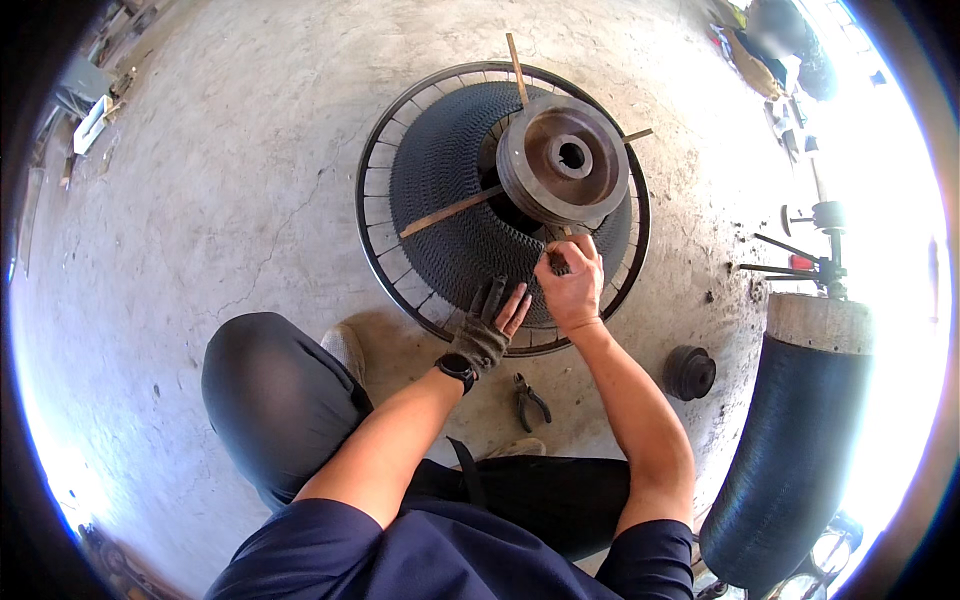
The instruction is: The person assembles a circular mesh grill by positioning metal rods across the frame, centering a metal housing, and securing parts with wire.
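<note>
A cone of dark, ridged woven mesh (pixel 430 180) sits inside a spoked metal ring (pixel 366 235) on the floor. On its top rests a heavy brown metal pulley (pixel 520 180), with wooden sticks (pixel 450 212) poking out from under it. My left hand (pixel 489 328), in a grey glove that leaves some fingers bare, lies with its fingers stretched against the mesh's near side. Just below the pulley, my right hand (pixel 573 282), bare, is closed in a pinch at the mesh's upper edge. Whatever sits between those fingertips is hidden.
Pliers (pixel 530 402) with dark handles lie on the concrete floor near my legs. A small dark pulley (pixel 690 373) is to the right. Beyond it stands a large dark cylinder (pixel 795 440) beside a metal stand (pixel 828 250). A person (pixel 785 45) is at the far right.
</note>
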Available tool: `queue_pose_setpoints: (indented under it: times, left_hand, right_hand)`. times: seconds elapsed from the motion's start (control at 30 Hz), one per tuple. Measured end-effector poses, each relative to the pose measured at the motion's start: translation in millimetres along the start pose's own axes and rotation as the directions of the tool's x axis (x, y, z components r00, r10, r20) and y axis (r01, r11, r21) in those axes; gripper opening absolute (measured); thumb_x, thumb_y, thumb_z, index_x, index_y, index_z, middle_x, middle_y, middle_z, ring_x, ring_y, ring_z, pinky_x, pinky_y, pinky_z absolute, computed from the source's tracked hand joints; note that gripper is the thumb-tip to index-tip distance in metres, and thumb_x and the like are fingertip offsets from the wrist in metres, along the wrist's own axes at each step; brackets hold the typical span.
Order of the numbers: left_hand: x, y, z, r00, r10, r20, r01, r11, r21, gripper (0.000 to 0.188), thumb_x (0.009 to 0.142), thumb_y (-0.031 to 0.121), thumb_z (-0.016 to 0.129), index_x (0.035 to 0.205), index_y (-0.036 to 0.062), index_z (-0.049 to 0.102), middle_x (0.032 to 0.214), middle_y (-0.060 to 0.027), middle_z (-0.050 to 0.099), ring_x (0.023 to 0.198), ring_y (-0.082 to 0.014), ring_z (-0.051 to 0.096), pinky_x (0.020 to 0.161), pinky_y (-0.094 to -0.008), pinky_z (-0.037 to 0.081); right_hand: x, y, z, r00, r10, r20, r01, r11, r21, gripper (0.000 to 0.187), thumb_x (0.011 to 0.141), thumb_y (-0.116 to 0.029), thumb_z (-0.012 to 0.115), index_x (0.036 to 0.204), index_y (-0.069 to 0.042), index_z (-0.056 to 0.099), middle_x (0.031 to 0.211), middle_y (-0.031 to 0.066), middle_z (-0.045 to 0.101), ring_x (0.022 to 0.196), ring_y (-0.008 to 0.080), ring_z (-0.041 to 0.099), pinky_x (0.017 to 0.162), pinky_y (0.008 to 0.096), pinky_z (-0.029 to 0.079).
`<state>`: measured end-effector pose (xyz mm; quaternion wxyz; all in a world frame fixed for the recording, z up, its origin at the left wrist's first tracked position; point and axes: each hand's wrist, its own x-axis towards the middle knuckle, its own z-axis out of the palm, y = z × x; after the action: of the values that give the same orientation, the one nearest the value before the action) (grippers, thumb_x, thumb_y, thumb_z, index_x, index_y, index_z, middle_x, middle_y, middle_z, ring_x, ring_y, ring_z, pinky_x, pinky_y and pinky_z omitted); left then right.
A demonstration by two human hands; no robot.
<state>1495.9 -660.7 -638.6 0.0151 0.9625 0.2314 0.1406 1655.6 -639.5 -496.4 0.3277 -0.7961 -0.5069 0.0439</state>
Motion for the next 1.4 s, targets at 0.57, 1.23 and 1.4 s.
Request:
queue_pose_setpoints:
  times: [0.57,1.23,1.4]
  left_hand:
    - [0,-1,-3,0.999,-0.008,0.051,0.009,0.999,-0.036,0.064,0.092,0.018,0.048,0.153,0.0150,0.029,0.163,-0.0072,0.012,0.145,-0.0394,0.021,0.115,-0.0569,0.026]
    - [3,-4,-10,1.000,-0.003,-0.019,0.000,0.990,-0.143,0.063,0.088,0.014,0.053,0.148,0.0105,0.035,0.161,-0.0116,0.018,0.141,-0.0391,0.029,0.113,-0.0552,0.033]
    - [3,-4,-9,0.998,-0.012,-0.063,0.003,0.989,-0.149,0.062,0.088,0.015,0.053,0.148,0.0102,0.036,0.161,-0.0118,0.019,0.141,-0.0388,0.029,0.113,-0.0552,0.033]
  right_hand:
    - [20,9,-23,0.995,0.017,0.098,-0.010,0.997,-0.071,0.012,0.085,-0.013,0.067,0.092,-0.005,0.073,0.088,0.0133,0.063,0.084,0.0353,0.064,0.076,0.0415,0.051]
    - [43,7,-14,0.925,0.207,0.319,-0.150,0.969,-0.196,0.022,0.086,-0.023,0.065,0.095,-0.007,0.075,0.088,0.0208,0.070,0.088,0.0399,0.067,0.080,0.0452,0.052]
    - [43,8,-18,0.912,0.158,0.379,-0.100,0.981,-0.168,0.024,0.083,-0.022,0.065,0.098,-0.006,0.074,0.092,0.0207,0.070,0.090,0.0395,0.066,0.082,0.0444,0.052]
